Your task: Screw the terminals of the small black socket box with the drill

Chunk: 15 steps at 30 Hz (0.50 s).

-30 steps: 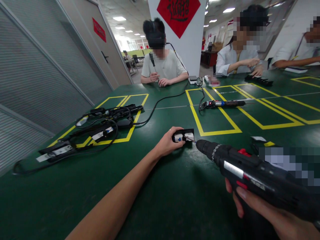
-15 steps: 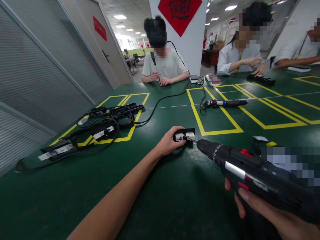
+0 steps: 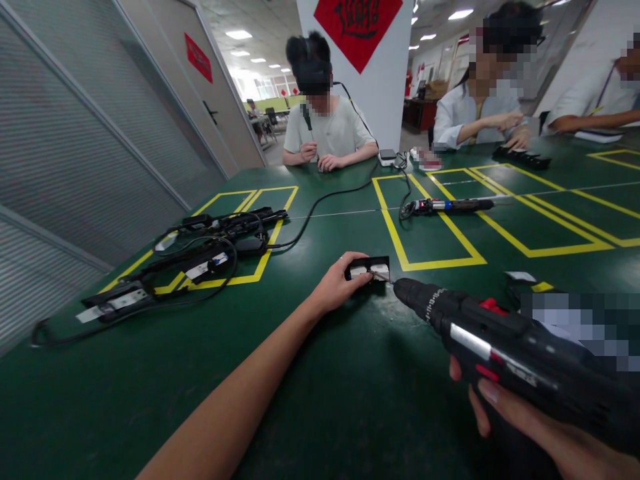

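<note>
At the lower right, nearest the camera, the right hand (image 3: 545,427) is wrapped around the grip of a power drill (image 3: 500,347); whether the trigger is pressed cannot be determined. Caution: with only this hand visibly supporting the tool, a sagging wrist could tilt the bit (image 3: 384,277) and let its tip skid. Ahead of the chuck, the bit points into a small black housing (image 3: 379,261) containing white pieces, located at the middle of the tabletop (image 3: 375,387); the seating of the tip is too small to confirm. The left hand (image 3: 345,283) pinches the left end of the housing, thumb in front and just beside the bit. A slip toward the left could therefore strike the thumb, and torque could twist the housing, since its right end appears unsupported. Beyond, at left, cabled assemblies (image 3: 215,257) lie well apart from the drill; a wide sweep of the left arm could drag them by their cable (image 3: 320,202). Farther right lies a slim corded tool (image 3: 453,206). Across the tabletop, a co-worker (image 3: 327,127) holds a screwdriver (image 3: 307,117), clear of the drill.
</note>
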Each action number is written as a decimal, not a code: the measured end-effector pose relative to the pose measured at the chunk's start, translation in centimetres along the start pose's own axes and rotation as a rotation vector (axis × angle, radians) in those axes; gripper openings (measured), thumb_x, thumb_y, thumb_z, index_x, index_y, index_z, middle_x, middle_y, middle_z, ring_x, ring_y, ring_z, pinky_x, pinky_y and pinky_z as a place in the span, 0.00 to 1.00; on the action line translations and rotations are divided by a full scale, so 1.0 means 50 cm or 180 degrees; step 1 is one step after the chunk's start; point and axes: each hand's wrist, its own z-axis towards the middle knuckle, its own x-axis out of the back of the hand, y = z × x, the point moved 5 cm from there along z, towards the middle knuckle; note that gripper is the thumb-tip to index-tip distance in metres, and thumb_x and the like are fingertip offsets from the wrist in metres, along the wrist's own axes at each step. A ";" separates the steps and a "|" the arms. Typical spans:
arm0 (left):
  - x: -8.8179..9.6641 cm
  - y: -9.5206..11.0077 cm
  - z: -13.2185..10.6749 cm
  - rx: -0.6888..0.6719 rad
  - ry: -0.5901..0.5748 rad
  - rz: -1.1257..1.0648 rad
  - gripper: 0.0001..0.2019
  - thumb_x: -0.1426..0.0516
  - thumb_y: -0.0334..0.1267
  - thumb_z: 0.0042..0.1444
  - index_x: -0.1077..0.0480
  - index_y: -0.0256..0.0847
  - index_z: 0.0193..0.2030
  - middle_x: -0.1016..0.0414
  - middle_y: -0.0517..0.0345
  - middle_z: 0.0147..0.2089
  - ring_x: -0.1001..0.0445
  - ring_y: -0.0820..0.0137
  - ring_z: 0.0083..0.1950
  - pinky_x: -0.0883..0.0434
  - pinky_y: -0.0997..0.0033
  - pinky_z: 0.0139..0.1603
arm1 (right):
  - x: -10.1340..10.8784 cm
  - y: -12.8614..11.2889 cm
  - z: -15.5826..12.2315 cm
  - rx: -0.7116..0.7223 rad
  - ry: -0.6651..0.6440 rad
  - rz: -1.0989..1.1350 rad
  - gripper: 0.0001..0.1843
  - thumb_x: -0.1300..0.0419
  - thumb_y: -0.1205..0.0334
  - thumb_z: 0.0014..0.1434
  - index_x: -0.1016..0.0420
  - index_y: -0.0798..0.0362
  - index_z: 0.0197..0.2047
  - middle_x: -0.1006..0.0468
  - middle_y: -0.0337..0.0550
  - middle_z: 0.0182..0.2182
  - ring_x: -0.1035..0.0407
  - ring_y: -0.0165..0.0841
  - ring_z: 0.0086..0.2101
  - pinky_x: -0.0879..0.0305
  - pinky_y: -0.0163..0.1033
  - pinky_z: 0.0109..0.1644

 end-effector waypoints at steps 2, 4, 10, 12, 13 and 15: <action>-0.001 -0.002 0.001 0.0030 0.0006 -0.0026 0.19 0.44 0.44 0.55 0.36 0.42 0.53 0.29 0.53 0.49 0.29 0.62 0.49 0.31 0.61 0.51 | 0.001 0.006 -0.002 0.0001 -0.0056 -0.0036 0.15 0.49 0.46 0.60 0.24 0.42 0.37 0.21 0.39 0.22 0.24 0.37 0.26 0.23 0.38 0.36; -0.002 -0.004 0.002 0.0072 0.0004 -0.0025 0.20 0.43 0.44 0.54 0.36 0.43 0.53 0.29 0.53 0.49 0.29 0.62 0.49 0.31 0.61 0.50 | 0.000 0.008 -0.004 0.0080 -0.0169 -0.0048 0.15 0.50 0.47 0.61 0.26 0.43 0.39 0.21 0.38 0.23 0.24 0.36 0.28 0.24 0.37 0.38; -0.003 -0.004 0.002 0.0107 -0.0026 0.0021 0.22 0.42 0.44 0.53 0.37 0.43 0.54 0.28 0.52 0.49 0.28 0.64 0.46 0.30 0.62 0.48 | -0.005 0.019 -0.008 0.0187 -0.0405 0.0048 0.14 0.52 0.50 0.64 0.28 0.42 0.42 0.22 0.37 0.26 0.24 0.34 0.31 0.26 0.34 0.42; -0.003 -0.004 0.002 0.0091 -0.0028 0.0004 0.22 0.41 0.44 0.53 0.37 0.42 0.54 0.28 0.53 0.48 0.28 0.65 0.45 0.30 0.62 0.47 | -0.004 0.027 -0.006 0.0174 -0.0366 0.0056 0.14 0.51 0.49 0.63 0.27 0.42 0.42 0.21 0.37 0.28 0.24 0.34 0.33 0.26 0.34 0.44; -0.003 -0.003 0.002 0.0087 -0.0039 -0.0010 0.22 0.41 0.43 0.53 0.37 0.42 0.54 0.29 0.52 0.49 0.28 0.65 0.45 0.30 0.62 0.48 | -0.004 0.029 -0.006 0.0170 -0.0358 0.0053 0.14 0.51 0.49 0.63 0.27 0.42 0.42 0.21 0.37 0.28 0.24 0.35 0.34 0.27 0.34 0.45; -0.003 -0.002 0.001 0.0080 -0.0060 -0.0030 0.23 0.40 0.43 0.52 0.37 0.42 0.54 0.29 0.52 0.49 0.28 0.64 0.46 0.30 0.63 0.48 | -0.004 0.030 -0.006 0.0146 -0.0362 0.0045 0.12 0.49 0.50 0.62 0.26 0.42 0.42 0.21 0.37 0.29 0.24 0.35 0.36 0.28 0.34 0.48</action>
